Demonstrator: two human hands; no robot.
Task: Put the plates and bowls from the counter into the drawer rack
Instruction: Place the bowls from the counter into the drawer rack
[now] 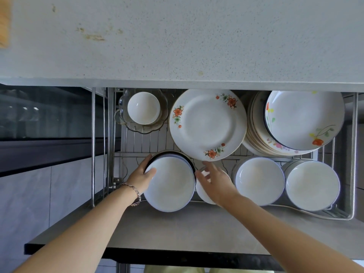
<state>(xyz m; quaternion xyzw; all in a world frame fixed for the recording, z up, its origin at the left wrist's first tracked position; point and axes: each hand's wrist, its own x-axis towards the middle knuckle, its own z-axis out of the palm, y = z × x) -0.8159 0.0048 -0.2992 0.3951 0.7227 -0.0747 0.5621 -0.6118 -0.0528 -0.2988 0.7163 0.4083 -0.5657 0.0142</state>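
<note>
A stack of white bowls (171, 184) sits at the front left of the open wire drawer rack (353, 154). My left hand (142, 177) grips the stack's left rim, thumb over the edge. My right hand (214, 182) hovers with fingers spread just right of that stack, over a smaller white bowl (201, 192) that it mostly hides. Whether it touches that bowl I cannot tell. Two more white bowl stacks (260, 180) (313, 187) fill the front right. Behind them lie a floral plate (207, 124) and a tall plate stack (295, 123).
A small white bowl (143, 108) rests in a glass dish (141, 129) at the rack's back left. The speckled counter (177, 40) overhangs the drawer. A wooden board (5, 22) shows at the counter's far left. The drawer's dark front panel (177, 229) lies below my arms.
</note>
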